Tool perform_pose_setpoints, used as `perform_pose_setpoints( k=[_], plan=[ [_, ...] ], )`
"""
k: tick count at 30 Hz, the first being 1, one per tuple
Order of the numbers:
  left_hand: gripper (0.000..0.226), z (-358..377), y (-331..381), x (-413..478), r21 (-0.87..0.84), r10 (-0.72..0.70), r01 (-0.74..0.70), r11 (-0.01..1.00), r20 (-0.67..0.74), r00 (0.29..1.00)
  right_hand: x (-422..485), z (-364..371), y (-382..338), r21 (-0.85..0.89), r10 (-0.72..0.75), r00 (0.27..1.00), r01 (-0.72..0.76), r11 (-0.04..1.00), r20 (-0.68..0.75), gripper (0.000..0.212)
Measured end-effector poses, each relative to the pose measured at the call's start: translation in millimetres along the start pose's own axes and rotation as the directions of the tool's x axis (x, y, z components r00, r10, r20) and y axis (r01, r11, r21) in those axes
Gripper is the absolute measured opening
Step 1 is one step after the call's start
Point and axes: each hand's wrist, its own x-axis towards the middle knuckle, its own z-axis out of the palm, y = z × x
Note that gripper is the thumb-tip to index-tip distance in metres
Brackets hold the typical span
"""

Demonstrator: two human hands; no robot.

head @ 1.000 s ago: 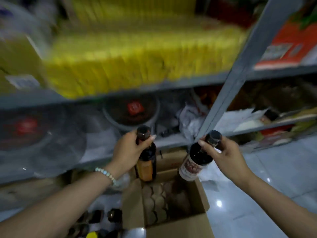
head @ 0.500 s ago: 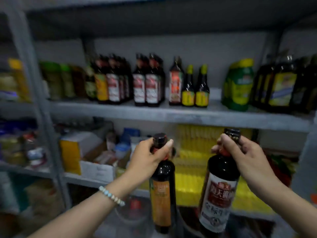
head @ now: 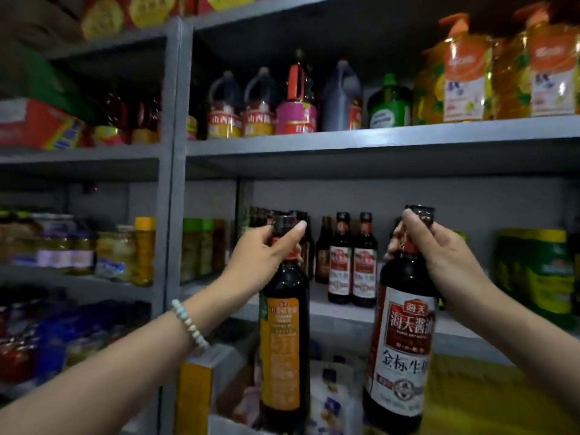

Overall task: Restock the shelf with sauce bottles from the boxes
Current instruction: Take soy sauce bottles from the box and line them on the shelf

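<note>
Shelf (head: 342, 318): grey metal board at about hand level, already carrying dark sauce bottles toward the back, incl. a pair with red labels (head: 352, 268). Bare board shows in front of that pair.

Change over the last second: both carried bottles were low, just above the open box on the floor; half a second ago they hung in front of the shelf below. Now they are up against the sauce shelf, and the view has tilted up with them. The box is out of sight.

Orange-label bottle (head: 284, 340): upright, hanging from its neck, base well below the board's front edge.
Red-and-white-label bottle (head: 401, 350): same, slightly tilted, also below the edge.

Left hand (head: 266, 249): fingers and thumb clamped round the orange-label bottle's neck and cap.
Right hand (head: 439, 246): clamped round the other bottle's neck, fingertip on the cap.

Judgement: transfer leg nearly done, neither bottle placed. Both need more lift to clear the front edge before setting down.
</note>
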Motion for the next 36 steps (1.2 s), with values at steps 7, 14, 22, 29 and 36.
perform_pose_setpoints(
  k=[7, 14, 22, 29, 36],
  plan=[
    [0.045, -55, -43, 85, -0.041, -0.012, 0.012, 0.999, -0.012, 1.0, 77, 65, 13, -0.016, -0.052, 0.996, 0.051, 0.999, -0.076, 0.029],
    [0.04, -68, -71, 143, -0.064, -0.018, 0.009, 0.998, -0.126, 0.992, 138, 107, 38, -0.077, -0.13, 0.988, 0.124, 0.989, -0.08, 0.028],
    [0.039, -70, -133, 192, -0.095, -0.032, 0.019, 0.995, -0.142, 0.989, 185, 147, 98, -0.149, -0.152, 0.983, 0.136, 0.98, -0.101, 0.03],
    [0.046, -64, -186, 226, -0.097, -0.028, 0.023, 0.995, -0.051, 0.998, 215, 168, 142, -0.204, -0.121, 0.983, 0.091, 0.975, -0.141, 0.033],
    [0.054, -52, -214, 235, -0.059, -0.033, 0.032, 0.998, -0.012, 0.999, 224, 176, 171, -0.227, -0.084, 0.992, 0.059, 0.972, -0.098, 0.034]
  ],
)
